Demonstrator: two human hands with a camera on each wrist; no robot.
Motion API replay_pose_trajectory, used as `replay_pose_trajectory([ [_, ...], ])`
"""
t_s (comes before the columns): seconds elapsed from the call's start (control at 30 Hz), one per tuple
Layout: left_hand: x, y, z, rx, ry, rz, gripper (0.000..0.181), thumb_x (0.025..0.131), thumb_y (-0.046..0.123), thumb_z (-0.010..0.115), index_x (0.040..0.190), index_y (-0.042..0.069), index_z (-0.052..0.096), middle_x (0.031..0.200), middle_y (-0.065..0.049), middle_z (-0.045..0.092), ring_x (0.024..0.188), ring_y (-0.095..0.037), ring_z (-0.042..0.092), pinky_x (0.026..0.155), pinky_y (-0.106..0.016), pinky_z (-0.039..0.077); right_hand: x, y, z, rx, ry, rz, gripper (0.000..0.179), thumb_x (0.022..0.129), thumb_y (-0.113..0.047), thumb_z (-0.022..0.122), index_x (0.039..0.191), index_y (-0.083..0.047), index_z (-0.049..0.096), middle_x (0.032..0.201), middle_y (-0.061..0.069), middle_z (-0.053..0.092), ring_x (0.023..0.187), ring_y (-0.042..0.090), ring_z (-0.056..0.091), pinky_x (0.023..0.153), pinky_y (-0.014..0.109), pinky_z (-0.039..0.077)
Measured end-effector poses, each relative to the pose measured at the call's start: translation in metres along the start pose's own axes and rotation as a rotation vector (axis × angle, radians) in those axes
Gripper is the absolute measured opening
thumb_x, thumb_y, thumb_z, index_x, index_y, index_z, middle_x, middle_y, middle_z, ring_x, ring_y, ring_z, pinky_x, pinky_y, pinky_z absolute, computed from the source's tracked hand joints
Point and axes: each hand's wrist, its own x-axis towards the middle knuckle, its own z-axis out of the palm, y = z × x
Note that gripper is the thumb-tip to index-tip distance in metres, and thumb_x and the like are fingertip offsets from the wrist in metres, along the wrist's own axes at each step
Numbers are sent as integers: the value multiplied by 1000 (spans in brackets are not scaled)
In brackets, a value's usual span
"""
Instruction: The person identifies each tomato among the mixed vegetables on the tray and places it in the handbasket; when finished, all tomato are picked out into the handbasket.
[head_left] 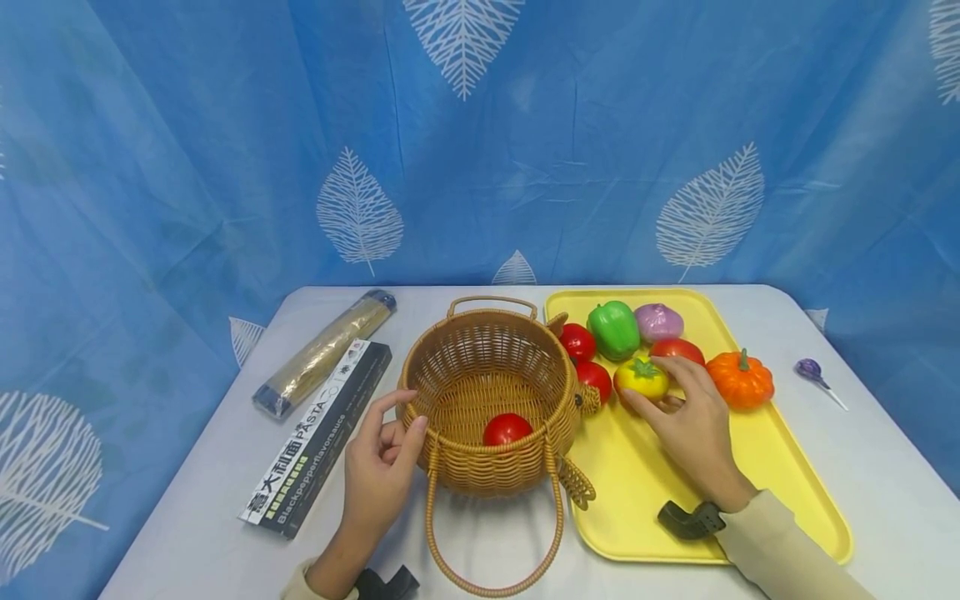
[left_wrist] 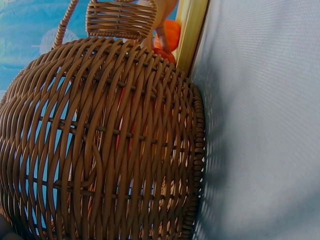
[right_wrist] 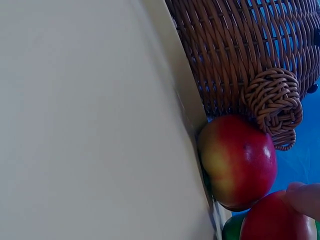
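A brown wicker basket (head_left: 491, 471) stands at the middle of the table, with a red fruit (head_left: 507, 428) inside near its front wall. My left hand (head_left: 381, 458) is at the basket's left rim, its index finger and thumb curled at the edge. Over the yellow tray (head_left: 645, 500), my right hand (head_left: 693, 425) pinches a yellow tomato (head_left: 640, 377) with a green leafy top. Around it lie red fruits (head_left: 592, 380), a green bell pepper (head_left: 615, 330), a purple onion-like vegetable (head_left: 659, 322) and an orange pumpkin (head_left: 740, 380).
Left of the basket lie a black-and-white pasta box (head_left: 318, 437) and a clear pack of spaghetti (head_left: 326, 350). The basket's looped handle (head_left: 495, 587) hangs toward the front. A purple lollipop (head_left: 813, 372) lies right of the tray. Behind the table hangs a blue leaf-patterned cloth (head_left: 525, 192).
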Motion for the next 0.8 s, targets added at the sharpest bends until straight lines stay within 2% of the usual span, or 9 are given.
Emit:
replay_pose_trajectory([
  [0.3,0,1,-2,-25,-23,-22,35,97,2,69,130,10,62,57,6,32,47,0,27,38,-21,23,-1,-2,-1,53,28,-9,61,81,-19,90,133,-3,63,134,15,55,110,29,58,78,2,44],
  [0.8,1,1,-4,-22,-31,-32,33,98,4,68,130,9,62,57,7,32,47,0,27,38,-21,24,0,-7,-3,73,85,-21,61,78,-19,92,132,-8,65,137,9,55,118,26,55,82,3,43],
])
